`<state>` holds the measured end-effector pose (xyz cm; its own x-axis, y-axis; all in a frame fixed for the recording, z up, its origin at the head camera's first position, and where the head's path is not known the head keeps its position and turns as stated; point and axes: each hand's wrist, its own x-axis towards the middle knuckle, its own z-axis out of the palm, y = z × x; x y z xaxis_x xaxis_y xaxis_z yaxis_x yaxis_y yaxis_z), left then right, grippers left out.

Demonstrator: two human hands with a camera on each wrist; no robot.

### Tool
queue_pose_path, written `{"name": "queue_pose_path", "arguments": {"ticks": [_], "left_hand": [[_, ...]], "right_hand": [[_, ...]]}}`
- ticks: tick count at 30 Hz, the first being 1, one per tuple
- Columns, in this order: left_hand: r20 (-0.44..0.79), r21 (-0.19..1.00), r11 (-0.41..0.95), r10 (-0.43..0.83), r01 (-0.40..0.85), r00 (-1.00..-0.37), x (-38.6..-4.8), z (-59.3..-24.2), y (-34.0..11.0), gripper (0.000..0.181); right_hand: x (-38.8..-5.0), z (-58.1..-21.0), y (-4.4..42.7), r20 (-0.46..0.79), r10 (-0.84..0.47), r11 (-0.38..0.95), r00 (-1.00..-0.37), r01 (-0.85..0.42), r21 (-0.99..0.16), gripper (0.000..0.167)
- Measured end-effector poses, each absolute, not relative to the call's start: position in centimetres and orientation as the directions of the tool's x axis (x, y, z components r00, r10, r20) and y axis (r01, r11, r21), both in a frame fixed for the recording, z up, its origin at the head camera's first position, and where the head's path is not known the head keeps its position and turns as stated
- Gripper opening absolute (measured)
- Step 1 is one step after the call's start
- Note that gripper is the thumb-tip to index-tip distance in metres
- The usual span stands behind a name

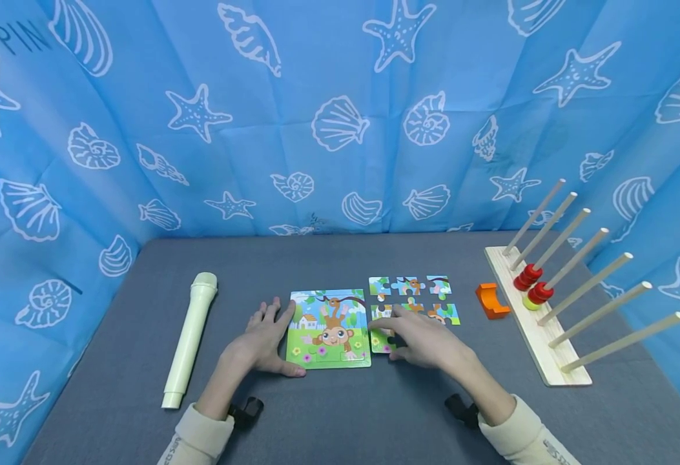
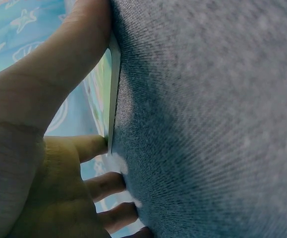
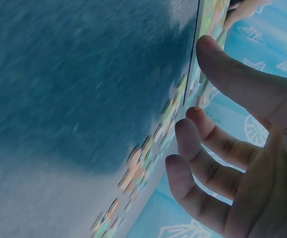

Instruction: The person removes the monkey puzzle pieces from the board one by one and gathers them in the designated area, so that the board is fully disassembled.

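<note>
A square jigsaw puzzle (image 1: 328, 358) with a monkey picture lies flat on the table. My left hand (image 1: 267, 342) rests at its left side, fingers spread, with the index finger at the board's edge and the thumb by its lower left corner. To the right of the board, my right hand (image 1: 427, 336) pinches a green puzzle piece (image 1: 381, 342) between thumb and index finger; in the right wrist view its other fingers (image 3: 190, 136) are bent and free. Several loose puzzle pieces (image 1: 438, 285) lie spread around and partly under this hand, which hides some.
A pale green toy microphone (image 1: 190, 342) lies to the left. On the right stands a wooden peg rack (image 1: 540, 332) with upright rods, red rings (image 1: 528, 276) and a yellow-green ring. An orange curved block (image 1: 493, 301) sits beside it. A blue curtain (image 1: 328, 168) hangs behind the table.
</note>
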<state>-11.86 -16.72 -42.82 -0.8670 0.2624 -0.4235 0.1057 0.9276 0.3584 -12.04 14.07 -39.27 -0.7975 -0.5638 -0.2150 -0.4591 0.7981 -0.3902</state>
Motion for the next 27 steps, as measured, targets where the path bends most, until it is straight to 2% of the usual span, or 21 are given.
{"name": "queue_pose_path", "arguments": {"ticks": [5,11,20,27], "left_hand": [[-0.428,0.359,0.927,0.263,0.104,-0.865,-11.8,-42.9,-16.8,0.127],[-0.428,0.363,0.926,0.267,0.106,-0.863,-11.9,-42.8,-16.8,0.127],[-0.426,0.351,0.929,0.266,0.113,-0.864,-11.9,-42.9,-16.7,0.127],[-0.426,0.345,0.932,0.264,0.115,-0.865,-12.0,-43.0,-16.7,0.127]], "right_hand": [[-12.1,-39.8,14.5,-0.248,-0.532,0.828,-0.809,-0.436,-0.353,0.057],[-12.0,-40.5,14.7,-0.271,-0.518,0.833,-0.811,-0.408,-0.374,0.061],[-12.0,-40.9,15.2,-0.238,-0.550,0.802,-0.801,-0.425,-0.420,0.047],[-12.0,-41.0,15.3,-0.231,-0.557,0.797,-0.798,-0.434,-0.420,0.046]]}}
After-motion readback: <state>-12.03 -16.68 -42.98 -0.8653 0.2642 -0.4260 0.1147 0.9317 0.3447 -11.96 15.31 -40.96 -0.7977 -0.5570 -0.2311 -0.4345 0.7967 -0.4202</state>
